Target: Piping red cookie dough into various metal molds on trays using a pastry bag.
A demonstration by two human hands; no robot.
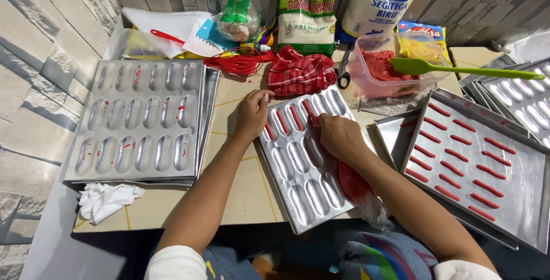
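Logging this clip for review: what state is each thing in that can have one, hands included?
Left hand: pressed on the mould's upper edge, holding nothing.
Right hand: gripping the piping bag.
Piping bag: part full of red batter.
Middle mould: top wells piped red, lower wells bare.
Left mould: emptied, red smears left.
Flat tray: rows of red strips piped.
Plastic tub: lidless, red batter inside, green spatula resting across.

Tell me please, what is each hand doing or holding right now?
Left hand: fingers on the edge of the mould tray, steadying it.
Right hand: closed around a piping bag of red batter.
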